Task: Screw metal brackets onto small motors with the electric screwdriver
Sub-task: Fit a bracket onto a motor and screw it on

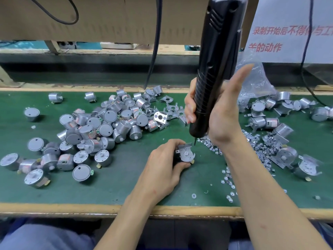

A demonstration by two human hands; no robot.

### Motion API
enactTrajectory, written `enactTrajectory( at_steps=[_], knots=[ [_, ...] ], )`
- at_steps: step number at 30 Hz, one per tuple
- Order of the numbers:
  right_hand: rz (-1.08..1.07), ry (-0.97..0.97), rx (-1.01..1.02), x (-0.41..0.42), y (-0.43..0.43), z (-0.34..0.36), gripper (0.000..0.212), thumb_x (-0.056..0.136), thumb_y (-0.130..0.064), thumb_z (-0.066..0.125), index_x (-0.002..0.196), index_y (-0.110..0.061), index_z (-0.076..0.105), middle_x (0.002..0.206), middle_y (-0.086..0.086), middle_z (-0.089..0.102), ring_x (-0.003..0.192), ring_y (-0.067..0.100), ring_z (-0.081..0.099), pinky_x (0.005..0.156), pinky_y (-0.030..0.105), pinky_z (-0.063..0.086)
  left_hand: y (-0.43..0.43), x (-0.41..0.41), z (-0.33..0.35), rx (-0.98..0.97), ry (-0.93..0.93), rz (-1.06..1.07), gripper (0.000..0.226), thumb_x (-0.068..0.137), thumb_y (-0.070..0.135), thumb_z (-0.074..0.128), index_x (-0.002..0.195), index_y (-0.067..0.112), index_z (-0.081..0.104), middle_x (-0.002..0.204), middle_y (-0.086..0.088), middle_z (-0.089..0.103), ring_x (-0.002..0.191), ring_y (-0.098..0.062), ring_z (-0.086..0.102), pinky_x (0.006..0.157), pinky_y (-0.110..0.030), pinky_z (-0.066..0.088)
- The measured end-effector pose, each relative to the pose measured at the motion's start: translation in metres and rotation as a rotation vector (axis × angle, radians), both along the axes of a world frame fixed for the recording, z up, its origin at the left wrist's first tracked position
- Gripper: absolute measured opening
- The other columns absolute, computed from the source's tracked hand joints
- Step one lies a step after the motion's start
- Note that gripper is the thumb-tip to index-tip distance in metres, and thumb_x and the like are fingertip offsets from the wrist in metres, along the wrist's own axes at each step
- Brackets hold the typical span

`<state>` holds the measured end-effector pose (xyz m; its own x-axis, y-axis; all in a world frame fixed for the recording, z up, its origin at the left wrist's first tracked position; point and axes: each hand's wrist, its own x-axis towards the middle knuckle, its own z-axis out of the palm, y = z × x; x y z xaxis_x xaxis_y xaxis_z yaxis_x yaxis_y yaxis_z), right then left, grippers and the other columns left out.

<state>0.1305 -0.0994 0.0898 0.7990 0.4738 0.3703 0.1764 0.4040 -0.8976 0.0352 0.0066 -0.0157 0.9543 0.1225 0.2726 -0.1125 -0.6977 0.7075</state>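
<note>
The bench point(126, 186), covered in green matting, carries a heap of bare motors point(100, 127) across its left half, loose brackets point(171, 109) toward the rear edge at centre, and bracketed units point(284, 156) toward the right end. The electric screwdriver point(216, 60), black and corded, stands near upright over the centre. The right hand point(221, 112) grips its lower barrel, fingers wrapped round, thumb raised along the body. The left hand point(162, 163) rests on the matting between centre and front edge, fingers curled round the workpiece point(186, 154): a small silver motor with a bright folded bracket seated on its top face, tabs projecting, body mostly hidden by the fingers. Screws point(212, 147) lie scattered just right of it. The bit point(195, 142) meets the bracket's upper right corner; whether a screw sits under it cannot be told. Judged risks: the motor is held by hand only, so driving torque may twist it and shift the bracket off its holes; a tilted bit may slip off the screw head toward the nearby fingertips.
</note>
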Motion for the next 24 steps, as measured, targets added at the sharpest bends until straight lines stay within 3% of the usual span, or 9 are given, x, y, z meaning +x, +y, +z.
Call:
enactTrajectory(
  at_steps=[2, 5, 15, 20, 24],
  knots=[
    [-0.008, 0.004, -0.030, 0.002, -0.009, 0.000, 0.087, 0.074, -0.091, 0.019, 0.074, -0.011, 0.052, 0.055, 0.007, 0.046, 0.044, 0.022, 0.040, 0.049, 0.029, 0.038, 0.000, 0.000, 0.000, 0.012, 0.004, -0.004, 0.042, 0.085, 0.025, 0.075, 0.118, 0.035, 0.050, 0.104, 0.020, 0.062, 0.090, 0.003, 0.055, 0.078, -0.014, 0.042],
    [-0.001, 0.021, -0.039, 0.001, -0.022, -0.009, 0.090, 0.062, -0.094, 0.037, 0.080, -0.008, 0.055, 0.057, 0.002, 0.050, 0.044, 0.020, 0.042, 0.048, 0.027, 0.039, 0.001, 0.000, 0.000, 0.021, 0.004, -0.003, 0.043, 0.085, 0.025, 0.076, 0.119, 0.034, 0.051, 0.098, 0.028, 0.057, 0.084, 0.013, 0.049, 0.074, -0.003, 0.034],
    [-0.087, 0.091, -0.057, 0.001, -0.053, -0.029, 0.099, 0.054, -0.101, 0.049, 0.079, -0.006, 0.048, 0.060, 0.004, 0.048, 0.046, 0.019, 0.043, 0.047, 0.026, 0.040, 0.002, 0.001, 0.001, 0.026, -0.022, 0.018, 0.044, 0.081, 0.023, 0.080, 0.120, 0.025, 0.059, 0.087, 0.036, 0.053, 0.083, 0.022, 0.047, 0.073, 0.002, 0.032],
    [-0.170, 0.045, -0.073, 0.009, -0.059, -0.023, 0.098, 0.057, -0.102, 0.042, 0.078, -0.007, 0.049, 0.060, 0.005, 0.049, 0.046, 0.022, 0.044, 0.048, 0.026, 0.041, 0.001, 0.002, 0.002, 0.025, -0.011, 0.023, 0.041, 0.082, 0.026, 0.080, 0.116, 0.027, 0.059, 0.094, 0.045, 0.050, 0.081, 0.009, 0.052, 0.069, -0.002, 0.034],
    [-0.193, 0.051, -0.085, 0.012, -0.059, -0.028, 0.097, 0.056, -0.103, 0.041, 0.078, -0.009, 0.049, 0.061, 0.005, 0.049, 0.047, 0.022, 0.045, 0.050, 0.027, 0.042, 0.001, 0.002, 0.002, 0.006, 0.004, 0.034, 0.041, 0.081, 0.028, 0.081, 0.116, 0.028, 0.061, 0.081, 0.034, 0.054, 0.076, 0.000, 0.053, 0.067, -0.005, 0.035]
  ],
)
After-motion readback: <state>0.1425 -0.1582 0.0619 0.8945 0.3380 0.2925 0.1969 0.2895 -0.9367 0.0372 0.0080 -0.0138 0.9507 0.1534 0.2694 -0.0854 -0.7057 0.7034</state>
